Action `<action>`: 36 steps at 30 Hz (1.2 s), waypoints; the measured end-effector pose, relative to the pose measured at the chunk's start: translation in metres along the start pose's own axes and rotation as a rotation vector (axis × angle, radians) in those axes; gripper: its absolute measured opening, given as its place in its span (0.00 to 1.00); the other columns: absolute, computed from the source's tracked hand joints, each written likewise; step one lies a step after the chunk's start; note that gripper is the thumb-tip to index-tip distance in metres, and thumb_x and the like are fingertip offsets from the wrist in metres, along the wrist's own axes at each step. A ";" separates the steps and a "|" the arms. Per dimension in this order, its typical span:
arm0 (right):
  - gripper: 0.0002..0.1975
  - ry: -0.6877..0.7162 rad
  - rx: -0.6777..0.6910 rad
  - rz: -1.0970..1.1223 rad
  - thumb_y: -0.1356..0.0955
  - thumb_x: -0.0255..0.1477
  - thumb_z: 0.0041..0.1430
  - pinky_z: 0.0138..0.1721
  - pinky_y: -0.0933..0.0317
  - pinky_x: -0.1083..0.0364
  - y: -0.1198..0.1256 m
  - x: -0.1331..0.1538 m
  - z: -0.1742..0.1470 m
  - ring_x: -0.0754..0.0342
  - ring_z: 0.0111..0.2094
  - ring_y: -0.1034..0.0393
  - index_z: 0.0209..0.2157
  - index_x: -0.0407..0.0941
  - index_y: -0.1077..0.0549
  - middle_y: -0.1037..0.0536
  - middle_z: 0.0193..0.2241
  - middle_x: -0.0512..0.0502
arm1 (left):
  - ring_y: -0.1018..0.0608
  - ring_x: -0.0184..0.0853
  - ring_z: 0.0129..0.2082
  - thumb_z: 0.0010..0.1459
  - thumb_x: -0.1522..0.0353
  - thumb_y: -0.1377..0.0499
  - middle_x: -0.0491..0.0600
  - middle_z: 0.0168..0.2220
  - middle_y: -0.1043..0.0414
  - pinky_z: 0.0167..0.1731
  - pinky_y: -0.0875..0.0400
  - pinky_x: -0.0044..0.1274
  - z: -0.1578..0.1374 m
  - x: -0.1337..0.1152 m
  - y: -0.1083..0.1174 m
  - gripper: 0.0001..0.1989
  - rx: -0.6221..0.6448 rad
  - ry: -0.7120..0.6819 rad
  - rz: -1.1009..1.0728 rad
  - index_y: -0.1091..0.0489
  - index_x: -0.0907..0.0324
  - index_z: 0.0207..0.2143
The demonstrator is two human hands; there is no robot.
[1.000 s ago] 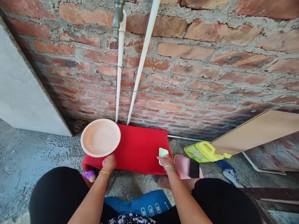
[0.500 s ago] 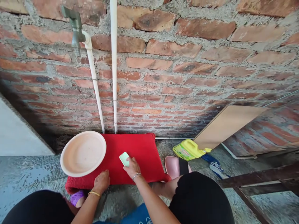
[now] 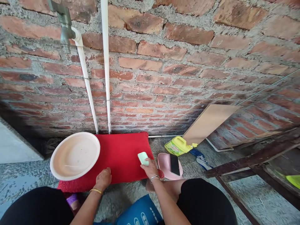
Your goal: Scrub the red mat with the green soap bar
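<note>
My right hand (image 3: pixel 150 169) is closed around a pale green, flat block with rounded corners (image 3: pixel 142 158). It is held over the right end of a red cloth (image 3: pixel 124 150), which is spread in front of me. I cannot make out whether the block touches the cloth. At the cloth's front edge is my left hand (image 3: pixel 103 180), its fingers curled in; whatever may be inside them is hidden. A wide pale pink basin (image 3: pixel 75 156) stands on the left part of the cloth.
Right of the cloth, a small pink tub (image 3: pixel 163 164) holds a black flat rectangle (image 3: pixel 174 164). Beyond are a yellow jug (image 3: pixel 177 146), a blue slipper (image 3: pixel 202 161), a leaning board (image 3: pixel 208 122) and a dark wooden frame (image 3: pixel 248 159). A tap (image 3: pixel 64 26) juts from the brick wall; a blue bag (image 3: pixel 138 212) lies below me.
My right hand has carried the pale green block rightward, toward the cloth's right end. My left hand stays near the front edge. The view has turned a little to the right.
</note>
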State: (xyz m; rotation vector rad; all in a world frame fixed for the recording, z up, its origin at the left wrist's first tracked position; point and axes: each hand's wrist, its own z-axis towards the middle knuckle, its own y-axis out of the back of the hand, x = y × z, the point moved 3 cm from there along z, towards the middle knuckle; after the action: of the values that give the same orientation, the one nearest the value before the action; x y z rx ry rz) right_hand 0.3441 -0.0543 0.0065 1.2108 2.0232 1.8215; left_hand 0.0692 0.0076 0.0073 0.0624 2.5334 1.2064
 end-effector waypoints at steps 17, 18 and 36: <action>0.17 -0.219 -0.089 -0.003 0.32 0.33 0.49 0.41 0.37 0.53 0.036 -0.040 0.003 0.49 0.40 0.29 0.43 0.46 0.29 0.27 0.39 0.43 | 0.26 0.37 0.50 0.58 0.72 0.52 0.55 0.48 0.26 0.46 0.34 0.27 0.005 -0.005 0.010 0.14 -0.014 0.024 0.004 0.33 0.59 0.45; 0.18 -0.200 -0.082 0.022 0.32 0.33 0.49 0.43 0.38 0.53 0.033 -0.033 0.003 0.48 0.40 0.29 0.43 0.46 0.29 0.28 0.40 0.42 | 0.26 0.38 0.50 0.59 0.71 0.52 0.56 0.48 0.27 0.46 0.34 0.27 0.006 0.001 0.012 0.14 -0.026 0.053 -0.004 0.33 0.59 0.45; 0.23 0.315 0.255 -0.069 0.27 0.27 0.41 0.46 0.42 0.55 -0.031 0.068 0.037 0.50 0.45 0.34 0.43 0.50 0.27 0.31 0.45 0.47 | 0.30 0.52 0.54 0.48 0.46 0.46 0.65 0.49 0.29 0.54 0.39 0.35 0.024 0.057 0.013 0.34 -0.145 0.258 0.133 0.32 0.67 0.44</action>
State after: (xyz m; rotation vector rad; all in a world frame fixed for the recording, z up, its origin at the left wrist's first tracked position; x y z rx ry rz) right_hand 0.3077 0.0205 -0.0038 0.9406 2.4980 1.8636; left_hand 0.0217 0.0439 -0.0123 0.0441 2.6856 1.5366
